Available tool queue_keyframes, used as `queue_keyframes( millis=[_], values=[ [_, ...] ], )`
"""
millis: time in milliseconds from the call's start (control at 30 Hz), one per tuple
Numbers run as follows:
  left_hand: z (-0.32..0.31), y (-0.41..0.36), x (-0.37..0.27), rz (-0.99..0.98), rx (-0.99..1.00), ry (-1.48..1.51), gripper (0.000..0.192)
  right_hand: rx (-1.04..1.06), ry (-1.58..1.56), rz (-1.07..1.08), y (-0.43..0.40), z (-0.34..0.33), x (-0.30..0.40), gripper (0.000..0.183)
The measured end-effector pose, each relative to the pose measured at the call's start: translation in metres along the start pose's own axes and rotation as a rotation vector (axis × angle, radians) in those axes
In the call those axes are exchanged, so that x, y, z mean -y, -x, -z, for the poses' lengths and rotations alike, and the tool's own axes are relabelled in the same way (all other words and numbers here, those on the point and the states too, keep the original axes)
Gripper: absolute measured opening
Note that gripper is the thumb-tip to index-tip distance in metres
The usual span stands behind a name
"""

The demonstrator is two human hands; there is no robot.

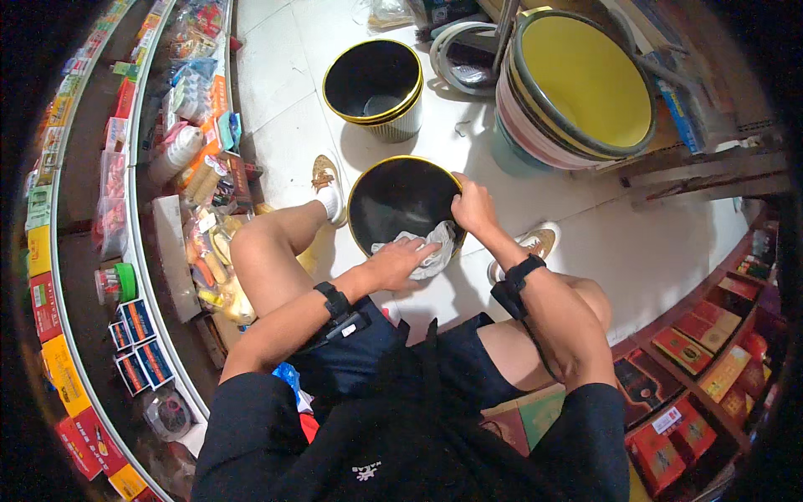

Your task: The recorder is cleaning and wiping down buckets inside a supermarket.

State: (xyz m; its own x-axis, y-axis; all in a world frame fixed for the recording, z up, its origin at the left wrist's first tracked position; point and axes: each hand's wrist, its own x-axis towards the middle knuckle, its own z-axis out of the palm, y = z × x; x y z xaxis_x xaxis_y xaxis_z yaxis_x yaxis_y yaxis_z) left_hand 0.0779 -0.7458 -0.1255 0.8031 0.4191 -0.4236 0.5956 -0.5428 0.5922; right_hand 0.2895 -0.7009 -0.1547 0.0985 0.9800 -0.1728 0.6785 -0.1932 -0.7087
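A round bin (392,197) with a black inside and a gold rim stands between my feet. My right hand (475,205) grips its right rim, thumb over the edge. A crumpled whitish cloth (444,241) hangs over the near right rim, partly inside the bin and partly outside. My left hand (403,261) lies on this cloth at the near rim, its fingers pressing it there. Part of the cloth is hidden under the hand.
Nested gold-rimmed bins (406,122) stand just beyond. Stacked tubs (583,75) with a yellow inside stand at far right, beside a round grey-rimmed item (467,59). Stocked shelves (135,207) line the left; boxed goods (680,351) fill a rack at right.
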Motion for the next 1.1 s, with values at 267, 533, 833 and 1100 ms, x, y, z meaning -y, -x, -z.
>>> queue_keyframes(
  millis=[267,533,833,1100],
  values=[
    [-0.035,-0.005,0.007,0.039,-0.170,-0.104,0.064,0.170,0.044,-0.124,-0.007,-0.015,-0.023,0.040],
    [-0.070,-0.026,0.010,0.190,-0.256,-0.079,0.055,0.023,-0.426,-0.509,0.040,-0.072,-0.035,0.042],
    [-0.149,-0.109,0.078,0.230,0.260,0.615,0.069,-0.168,-0.069,-0.617,0.042,-0.094,-0.067,0.038],
    [-0.201,-0.118,0.161,0.553,0.174,0.152,0.051,-0.278,-0.168,-0.512,0.032,-0.109,-0.019,0.028]
  ],
)
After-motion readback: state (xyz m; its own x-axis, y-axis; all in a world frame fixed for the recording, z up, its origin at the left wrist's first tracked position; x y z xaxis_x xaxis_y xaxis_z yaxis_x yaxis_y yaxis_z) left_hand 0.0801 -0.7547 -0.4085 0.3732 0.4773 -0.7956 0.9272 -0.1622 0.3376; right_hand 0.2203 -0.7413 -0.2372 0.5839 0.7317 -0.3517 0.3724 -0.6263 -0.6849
